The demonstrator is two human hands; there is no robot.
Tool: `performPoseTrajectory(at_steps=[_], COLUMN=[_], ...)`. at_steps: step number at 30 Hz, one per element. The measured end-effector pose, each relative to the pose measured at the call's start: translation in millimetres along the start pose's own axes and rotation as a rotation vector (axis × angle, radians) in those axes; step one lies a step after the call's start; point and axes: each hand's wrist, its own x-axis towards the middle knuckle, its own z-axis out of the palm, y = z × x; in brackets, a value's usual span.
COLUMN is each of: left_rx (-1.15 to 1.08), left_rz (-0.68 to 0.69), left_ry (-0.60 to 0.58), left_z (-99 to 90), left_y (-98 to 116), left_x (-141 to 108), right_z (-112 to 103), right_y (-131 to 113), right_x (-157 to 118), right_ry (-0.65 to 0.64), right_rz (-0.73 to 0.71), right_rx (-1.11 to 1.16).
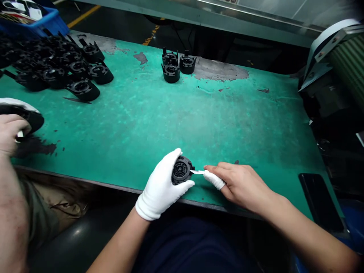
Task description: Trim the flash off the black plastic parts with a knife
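My left hand [163, 182], in a white glove, grips a round black part [181, 170] near the front edge of the green table. Ribs and rings show on the part's upward face. From the right, my right hand [234, 182] pinches a small blade [196, 172], its thumb covered in white cloth. The blade's tip meets the right rim of the black part. Its handle is hidden inside my right hand.
Three black housings [171, 72] stand at the table's [199, 117] far side. Many more are heaped at the left by a blue bin [47, 22]. Another person's hands [11, 131] work at the left edge. A dark phone [321, 201] lies at the right.
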Motion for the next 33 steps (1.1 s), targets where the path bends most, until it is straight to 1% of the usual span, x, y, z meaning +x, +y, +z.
performPoseTrajectory(at_steps=[2,3,4,6,7,8,9,11,14,15,17,18,20,23,25,28,33], left_rx=[0.009,0.012,0.013,0.012,0.007,-0.003,-0.02,-0.058,-0.094,-0.099,-0.107,-0.109,-0.102,-0.079,-0.064,-0.053,-0.064], left_rz=[0.008,0.01,0.008,-0.004,-0.01,-0.014,-0.013,0.01,0.053,0.063,0.067,0.063,0.056,0.061,0.069,0.072,0.082], left_ry=[0.013,0.017,0.021,0.027,0.029,0.027,0.014,-0.063,-0.249,-0.303,-0.356,-0.348,-0.278,-0.143,-0.09,-0.059,-0.051], left_z=[0.1,-0.5,-1.3,-2.4,-2.7,-3.0,-3.4,-5.3,-11.4,-13.8,-17.1,-17.3,-14.0,-2.0,6.0,11.9,12.0], left_y=[-1.0,-0.9,-0.5,1.0,2.0,3.1,4.2,6.5,8.9,9.4,10.5,11.5,14.6,21.1,24.7,27.2,26.7], left_x=[0.6,0.7,0.7,0.8,1.3,2.1,3.5,7.5,14.4,16.2,18.3,18.5,17.9,16.2,15.7,16.3,17.5], right_z=[-1.1,-2.3,-4.0,-8.2,-10.1,-11.4,-11.7,-8.3,4.6,9.5,18.0,21.3,25.4,26.4,25.0,23.5,26.5], right_y=[9.6,19.6,32.3,60.6,72.7,81.6,86.1,82.2,57.4,48.8,35.6,31.2,25.9,22.3,21.1,19.7,16.4], right_x=[4.9,7.1,8.9,10.0,9.2,7.4,4.8,-1.9,-13.1,-16.7,-22.9,-25.5,-28.9,-29.2,-27.3,-24.4,-24.0], right_ry=[0.014,0.036,0.064,0.141,0.174,0.219,0.27,0.311,0.229,0.199,0.162,0.155,0.147,0.138,0.116,0.077,0.064], right_rz=[0.03,0.089,0.166,0.38,0.431,0.442,0.404,0.256,0.018,-0.026,-0.038,-0.017,0.033,0.065,0.068,0.079,0.112], right_rx=[-0.091,-0.138,-0.18,-0.243,-0.247,-0.223,-0.153,0.021,0.217,0.248,0.276,0.276,0.255,0.204,0.18,0.139,0.084])
